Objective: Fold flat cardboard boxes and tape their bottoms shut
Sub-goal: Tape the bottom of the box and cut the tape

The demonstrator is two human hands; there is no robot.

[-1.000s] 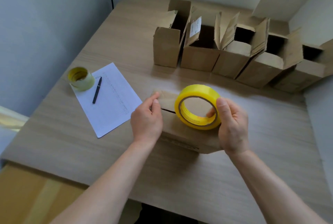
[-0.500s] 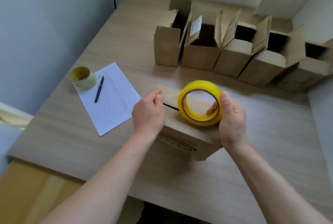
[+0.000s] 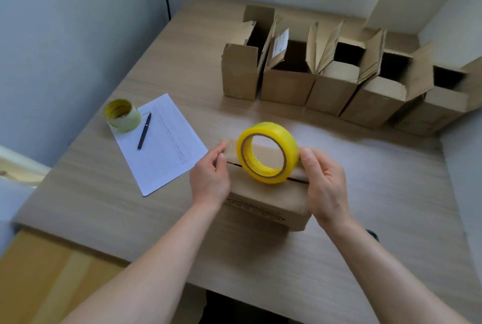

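The box (image 3: 263, 193) sits bottom-up on the table (image 3: 104, 193) before me, its flap seam untaped. My left hand (image 3: 210, 180) pinches the tape end at the seam's left; my right hand (image 3: 323, 182) grips the yellow roll (image 3: 267, 152). Next, I judge, the roll must travel right along the seam.

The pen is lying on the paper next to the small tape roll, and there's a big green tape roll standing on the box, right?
Only the colour is wrong. In the head view the big tape roll standing on the box is yellow, not green. The pen does lie on the paper, next to the small tape roll.
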